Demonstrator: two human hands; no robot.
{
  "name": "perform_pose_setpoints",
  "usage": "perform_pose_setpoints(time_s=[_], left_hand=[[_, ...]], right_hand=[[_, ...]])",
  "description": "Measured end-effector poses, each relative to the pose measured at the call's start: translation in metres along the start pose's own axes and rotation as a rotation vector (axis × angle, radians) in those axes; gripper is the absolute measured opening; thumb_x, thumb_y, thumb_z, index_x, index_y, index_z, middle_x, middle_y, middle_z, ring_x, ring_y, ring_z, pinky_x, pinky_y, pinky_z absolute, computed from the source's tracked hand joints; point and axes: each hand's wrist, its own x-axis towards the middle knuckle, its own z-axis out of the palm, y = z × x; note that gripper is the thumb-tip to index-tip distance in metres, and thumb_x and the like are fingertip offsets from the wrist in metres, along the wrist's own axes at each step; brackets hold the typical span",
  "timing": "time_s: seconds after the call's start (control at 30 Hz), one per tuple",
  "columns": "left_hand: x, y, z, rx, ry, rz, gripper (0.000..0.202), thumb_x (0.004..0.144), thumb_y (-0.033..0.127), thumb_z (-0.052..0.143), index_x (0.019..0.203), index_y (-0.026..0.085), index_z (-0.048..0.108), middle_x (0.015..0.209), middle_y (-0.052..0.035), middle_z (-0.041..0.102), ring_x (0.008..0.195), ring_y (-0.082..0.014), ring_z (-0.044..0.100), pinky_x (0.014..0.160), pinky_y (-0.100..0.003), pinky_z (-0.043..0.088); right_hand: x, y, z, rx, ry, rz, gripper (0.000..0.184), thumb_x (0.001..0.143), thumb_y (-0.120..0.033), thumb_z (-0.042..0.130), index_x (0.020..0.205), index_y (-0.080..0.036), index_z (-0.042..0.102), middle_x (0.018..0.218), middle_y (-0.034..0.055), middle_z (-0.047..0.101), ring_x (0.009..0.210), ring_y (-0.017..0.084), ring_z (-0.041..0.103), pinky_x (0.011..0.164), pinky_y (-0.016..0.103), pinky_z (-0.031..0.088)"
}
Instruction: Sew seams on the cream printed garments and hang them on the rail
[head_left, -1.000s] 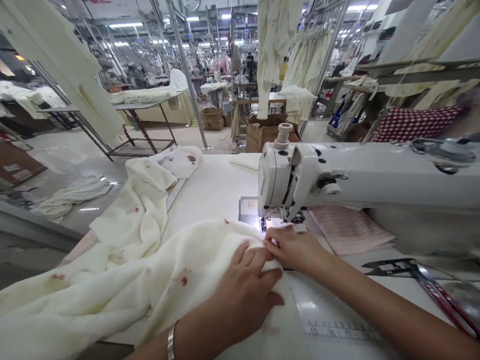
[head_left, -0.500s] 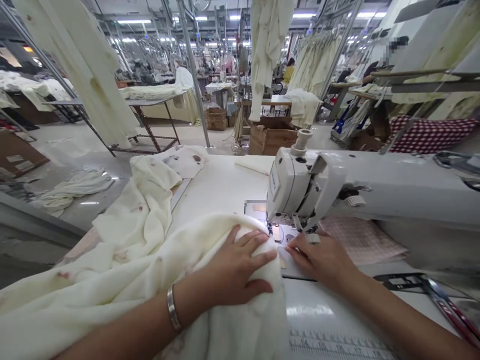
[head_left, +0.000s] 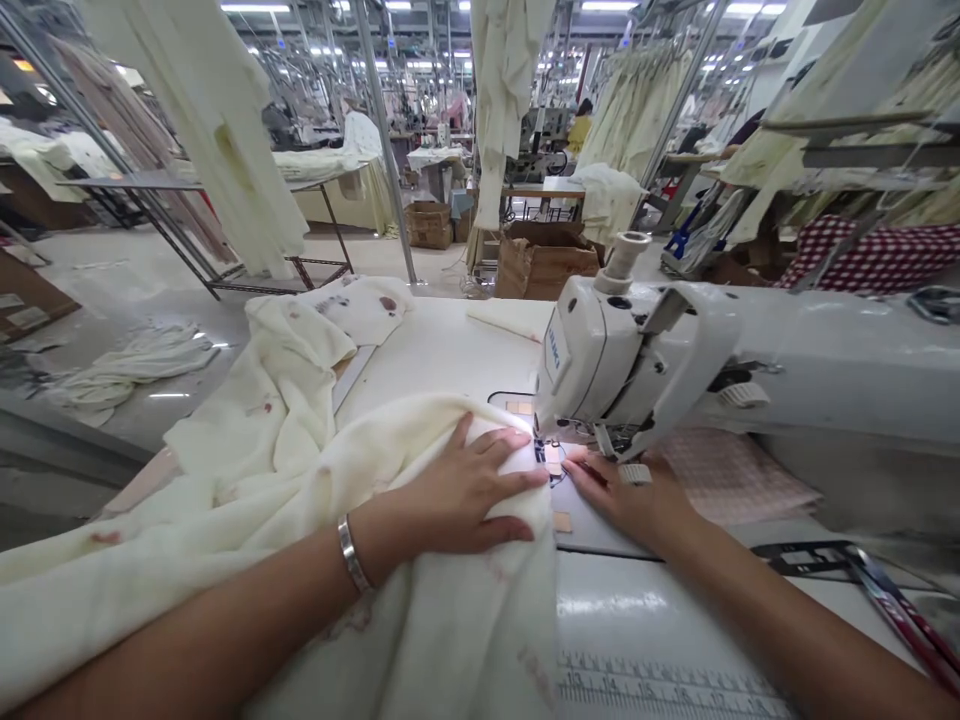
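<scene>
Cream fabric with faint reddish prints spreads over the left half of the sewing table, its right edge reaching the presser foot area. My left hand lies flat on this fabric with fingers spread, fingertips just left of the needle. A silver bangle circles that wrist. Under the head of the white sewing machine, my right hand rests beside the needle plate, thumb and index finger brought together close to the needle. Whatever those fingertips pinch, if anything, is too small to make out.
A pink checked cloth lies under the machine arm. Red-handled snips and a black metal piece sit at right. A ruler scale marks the table's front. Beyond stand a cardboard box and hanging cream garments.
The view has shifted slightly. The fabric edge and my left hand sit a little farther back by the needle. My right hand stays at the needle plate, fingertips slightly nearer the needle.
</scene>
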Motion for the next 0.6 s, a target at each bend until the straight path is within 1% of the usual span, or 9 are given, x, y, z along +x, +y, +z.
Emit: perform_pose_setpoints(time_s=[0.1,0.17,0.23,0.27,0.33,0.4,0.47,0.53,0.6], left_hand=[[0.002,0.012,-0.001,0.059,0.032,-0.022,0.048,0.088,0.052,0.044,0.129,0.027,0.041,0.134,-0.0132,0.039,0.126,-0.0293,0.033,0.102,-0.059,0.015],[0.003,0.026,0.0,0.111,0.054,-0.053,0.037,0.088,0.04,0.049,0.121,0.023,0.049,0.124,-0.0121,0.047,0.119,-0.0285,0.04,0.102,-0.059,0.016],[0.004,0.041,0.004,0.152,0.055,-0.069,0.022,0.087,0.024,0.051,0.107,0.018,0.056,0.103,-0.0081,0.056,0.101,-0.0241,0.049,0.102,-0.054,0.022],[0.004,0.047,0.007,0.165,0.062,-0.069,0.018,0.085,0.017,0.05,0.102,0.016,0.057,0.094,-0.0061,0.057,0.091,-0.0215,0.051,0.1,-0.05,0.027],[0.004,0.054,0.015,0.17,0.102,-0.058,0.021,0.084,0.011,0.047,0.103,0.012,0.056,0.086,-0.0044,0.056,0.08,-0.0188,0.05,0.095,-0.044,0.035],[0.003,0.053,0.021,0.138,0.169,-0.042,0.024,0.085,0.01,0.046,0.107,0.012,0.054,0.088,-0.0046,0.057,0.082,-0.0189,0.05,0.093,-0.042,0.037],[0.002,0.047,0.025,0.068,0.223,-0.032,0.021,0.086,0.009,0.044,0.102,0.016,0.056,0.09,-0.003,0.058,0.085,-0.0177,0.051,0.095,-0.041,0.035],[0.002,0.04,0.027,0.001,0.266,-0.037,0.019,0.086,0.008,0.043,0.093,0.018,0.058,0.089,-0.0015,0.059,0.086,-0.0158,0.052,0.096,-0.039,0.034],[0.003,0.037,0.028,-0.036,0.281,-0.039,0.019,0.086,0.007,0.043,0.089,0.018,0.058,0.09,-0.0016,0.059,0.085,-0.015,0.052,0.091,-0.036,0.037]], right_hand=[[-0.002,0.003,0.001,-0.013,0.009,-0.008,0.024,0.088,-0.028,0.043,0.082,-0.025,0.066,0.076,0.0039,0.069,0.07,0.022,0.062,0.059,0.032,0.042],[-0.004,0.005,0.003,-0.017,0.019,-0.023,0.025,0.088,-0.029,0.042,0.082,-0.025,0.067,0.075,0.0047,0.068,0.069,0.022,0.061,0.058,0.032,0.041],[-0.007,0.006,0.005,-0.017,0.041,-0.041,0.027,0.089,-0.029,0.041,0.083,-0.023,0.067,0.072,0.006,0.068,0.066,0.022,0.06,0.057,0.032,0.039],[-0.009,0.006,0.005,-0.013,0.053,-0.061,0.028,0.089,-0.027,0.04,0.084,-0.022,0.067,0.07,0.0058,0.067,0.063,0.021,0.059,0.058,0.032,0.039],[-0.012,0.003,0.006,0.015,0.058,-0.14,0.027,0.088,-0.024,0.04,0.087,-0.023,0.067,0.066,0.003,0.065,0.058,0.018,0.057,0.06,0.031,0.038],[-0.013,-0.001,0.004,0.06,0.042,-0.241,0.027,0.087,-0.02,0.04,0.091,-0.025,0.066,0.068,-0.0005,0.065,0.055,0.013,0.055,0.062,0.028,0.038],[-0.014,-0.004,0.002,0.099,0.027,-0.312,0.028,0.088,-0.019,0.039,0.095,-0.025,0.064,0.074,-0.0012,0.065,0.055,0.01,0.054,0.061,0.026,0.037],[-0.013,-0.007,0.0,0.118,0.023,-0.331,0.028,0.089,-0.018,0.037,0.097,-0.023,0.063,0.074,-0.0005,0.064,0.054,0.009,0.052,0.057,0.025,0.035],[-0.012,-0.008,-0.002,0.124,0.013,-0.334,0.029,0.089,-0.018,0.036,0.094,-0.023,0.064,0.071,-0.0009,0.062,0.053,0.009,0.05,0.054,0.024,0.033]])
